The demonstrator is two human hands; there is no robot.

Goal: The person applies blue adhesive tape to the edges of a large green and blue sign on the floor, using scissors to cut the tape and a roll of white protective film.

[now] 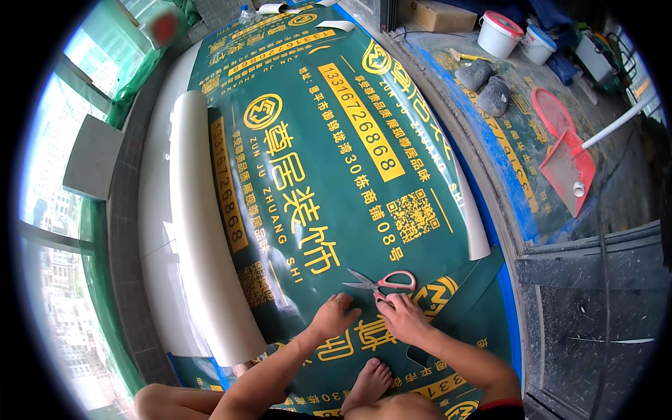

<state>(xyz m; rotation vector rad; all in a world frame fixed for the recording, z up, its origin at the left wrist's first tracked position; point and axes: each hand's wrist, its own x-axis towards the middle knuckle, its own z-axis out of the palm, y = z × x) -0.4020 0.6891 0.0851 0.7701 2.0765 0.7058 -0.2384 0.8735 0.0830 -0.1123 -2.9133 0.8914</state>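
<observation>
A green printed protective sheet with yellow lettering covers the floor. My right hand is closed on pink-handled scissors, whose blades are apart and point left. My left hand rests on the sheet just left of the scissors, its fingers curled; whether they pinch the sheet is hidden. A thick white-backed roll of the sheeting lies lengthwise to the left. My bare foot is on the sheet below my hands.
On the right, beyond a dark door track, are two white buckets, grey stones, a red dustpan and a cardboard box. Windows with green mesh line the left, with a grey panel.
</observation>
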